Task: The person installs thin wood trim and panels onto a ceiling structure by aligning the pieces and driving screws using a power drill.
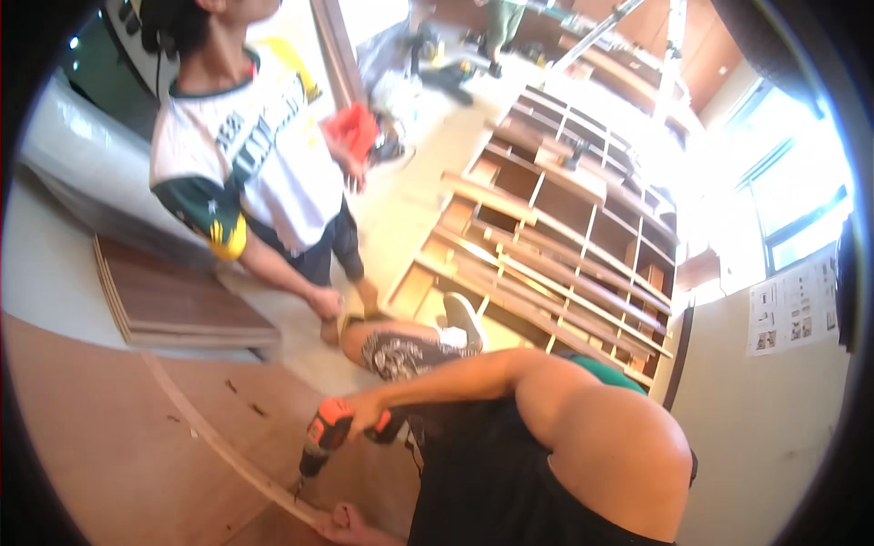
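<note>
Neither of my hands is clearly visible. A crouching co-worker in black [482, 482] holds an orange-and-black cordless drill [328, 428], bit down on a thin curved wooden strip [209, 423] lying on a large brown board [91, 409]. A hand [341, 517], apparently the same co-worker's, grips the strip's lower end. A standing person in a white-and-green T-shirt [264, 164] is at the upper left, hands low in front. A bent leg with a grey shoe [460, 323] shows behind the drill.
Stacked brown boards [173, 282] and a long plastic-wrapped roll [100, 164] sit left. A gridded wooden frame [583, 218] carries loose planks. Behind are a red object [355, 132], another person's legs [501, 36] and a ladder [669, 55]. A window [787, 173] and papered wall [746, 428] bound the right.
</note>
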